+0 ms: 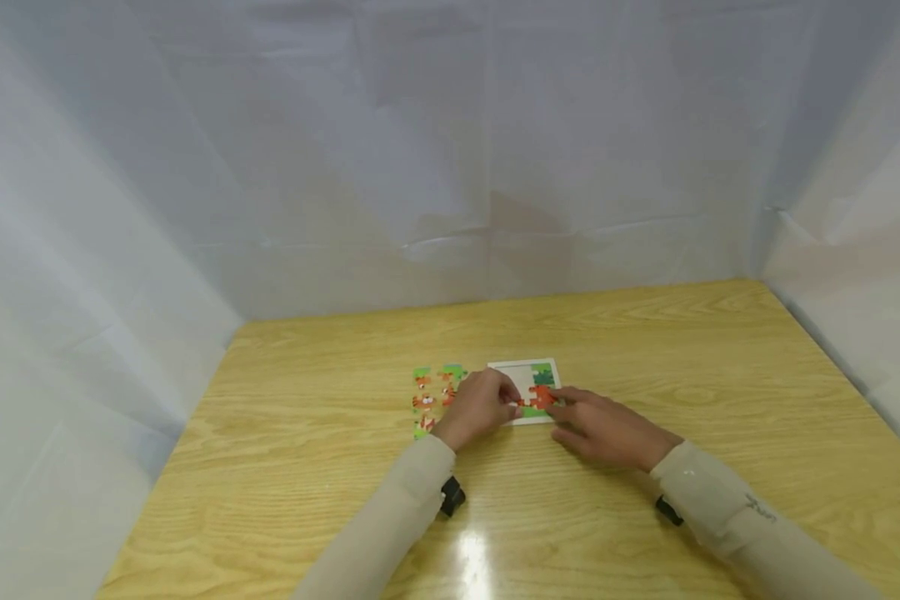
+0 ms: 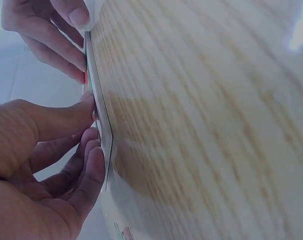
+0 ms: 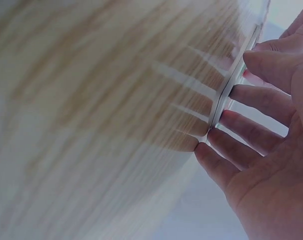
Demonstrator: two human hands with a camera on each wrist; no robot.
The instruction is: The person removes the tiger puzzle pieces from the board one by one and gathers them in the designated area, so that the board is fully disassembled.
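Observation:
A white-framed jigsaw puzzle board (image 1: 513, 373) lies on the table, with green and red puzzle pieces (image 1: 543, 397) filling its right side. My left hand (image 1: 480, 407) is over the board's left part. Its thumb and index finger pinch a small reddish puzzle piece (image 1: 522, 403) low in the frame, mostly hidden by the fingertips. From the right, my right hand (image 1: 607, 427) touches the board's edge and the red pieces with fingers spread and nearly straight. In the right wrist view these fingers (image 3: 254, 127) rest along the frame's side.
Several loose puzzle pieces (image 1: 423, 402), orange, green and white, lie left of the board, some partly behind my left hand. The wooden table (image 1: 307, 483) runs back to white sheeting (image 1: 375, 167), which also stands at both sides.

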